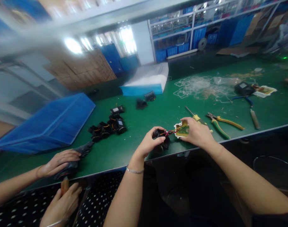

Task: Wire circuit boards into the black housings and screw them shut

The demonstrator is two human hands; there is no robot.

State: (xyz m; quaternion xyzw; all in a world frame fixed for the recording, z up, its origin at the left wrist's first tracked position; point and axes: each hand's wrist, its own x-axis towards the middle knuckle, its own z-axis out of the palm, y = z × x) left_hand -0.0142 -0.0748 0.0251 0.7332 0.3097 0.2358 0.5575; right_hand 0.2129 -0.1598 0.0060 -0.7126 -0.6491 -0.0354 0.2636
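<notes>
My left hand (149, 142) is closed around a small black motor-like part (161, 143) at the front edge of the green table. Twisted red, black and yellow wires (170, 132) run from it to a white-rimmed circuit board (182, 130). That board is gripped along its sides by the fingers of my right hand (197, 131). Just beyond my right hand lies a screwdriver (196, 118) with a yellow handle, partly covered by the hand. Green-and-yellow pliers (218, 123) rest open to the right of it.
At left a co-worker's hands (63, 162) hold a black part and an orange-handled tool (64, 185). A blue bin (47, 126), several black parts (110, 126), a white-and-blue package (146, 80), a clear wire-like heap (202, 88) and another board (264, 91) stand on the table (144, 116).
</notes>
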